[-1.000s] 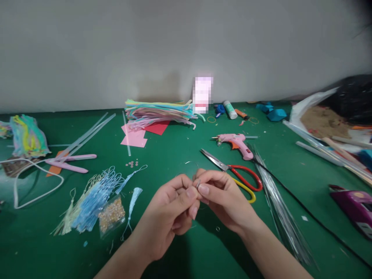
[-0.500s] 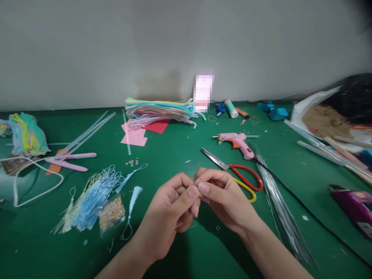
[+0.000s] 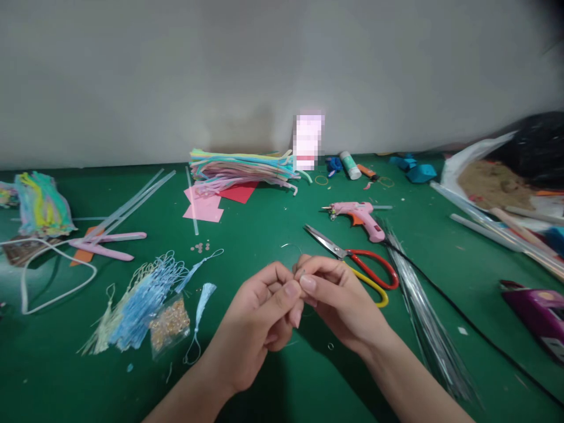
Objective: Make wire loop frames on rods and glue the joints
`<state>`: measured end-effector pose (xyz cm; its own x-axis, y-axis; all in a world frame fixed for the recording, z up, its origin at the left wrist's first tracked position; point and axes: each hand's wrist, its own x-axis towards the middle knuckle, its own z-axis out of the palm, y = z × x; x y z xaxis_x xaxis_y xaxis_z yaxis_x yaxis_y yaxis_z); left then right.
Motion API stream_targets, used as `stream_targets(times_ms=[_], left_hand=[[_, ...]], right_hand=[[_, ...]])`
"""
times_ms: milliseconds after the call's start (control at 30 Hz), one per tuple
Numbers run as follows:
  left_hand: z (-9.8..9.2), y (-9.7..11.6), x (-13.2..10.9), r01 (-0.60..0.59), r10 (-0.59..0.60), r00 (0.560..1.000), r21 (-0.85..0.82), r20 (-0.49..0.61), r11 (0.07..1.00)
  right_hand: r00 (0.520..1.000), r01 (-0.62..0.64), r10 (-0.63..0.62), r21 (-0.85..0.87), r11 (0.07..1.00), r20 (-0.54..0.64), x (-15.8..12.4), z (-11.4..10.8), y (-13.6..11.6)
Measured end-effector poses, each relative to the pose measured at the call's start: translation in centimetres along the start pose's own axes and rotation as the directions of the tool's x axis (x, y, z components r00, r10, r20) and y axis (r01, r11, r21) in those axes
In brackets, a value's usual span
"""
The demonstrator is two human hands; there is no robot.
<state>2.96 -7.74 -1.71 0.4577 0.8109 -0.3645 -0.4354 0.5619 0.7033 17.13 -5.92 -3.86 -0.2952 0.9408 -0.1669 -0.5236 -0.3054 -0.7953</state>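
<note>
My left hand (image 3: 264, 314) and my right hand (image 3: 337, 294) meet above the middle of the green table, thumbs and fingertips pinched together. Between them is a thin wire (image 3: 291, 245); one end curves out beyond the fingers, while the pinched part is mostly hidden. Just right of my right hand lie scissors (image 3: 368, 264) with one red and one yellow handle, blades apart. A small metal ring (image 3: 330, 346) rests on the table below that hand. Left of my left hand are a light blue tassel (image 3: 201, 308) and a bag of gold-coloured findings (image 3: 170, 323).
A pink glue gun (image 3: 359, 216) with a black cord (image 3: 445, 296) and a bundle of silvery wires (image 3: 427, 311) lie at right. Fuzzy pastel stems (image 3: 242, 170) sit at the back. Blue tassels (image 3: 143, 308), pink pliers-like handles (image 3: 110, 245) and a white cable (image 3: 94, 276) occupy the left.
</note>
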Motion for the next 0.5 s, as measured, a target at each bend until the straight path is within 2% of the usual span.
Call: stream_targets(times_ms=[133, 333, 500], left_hand=[[0.11, 0.04, 0.14, -0.025, 0.026, 1.0, 0.063, -0.014, 0.998], [0.25, -0.05, 0.37, -0.11, 0.126, 0.99, 0.228, -0.057, 0.967], [-0.01, -0.19, 0.37, -0.1, 0.141, 0.984, 0.324, -0.106, 0.941]], right_hand=[[0.999, -0.032, 0.033, 0.028, 0.999, -0.037, 0.14, -0.15, 0.32], [0.994, -0.074, 0.08, 0.082, 0.994, -0.069, 0.5, -0.33, 0.32], [0.989, -0.07, 0.077, 0.063, 0.996, -0.126, 0.72, -0.45, 0.1]])
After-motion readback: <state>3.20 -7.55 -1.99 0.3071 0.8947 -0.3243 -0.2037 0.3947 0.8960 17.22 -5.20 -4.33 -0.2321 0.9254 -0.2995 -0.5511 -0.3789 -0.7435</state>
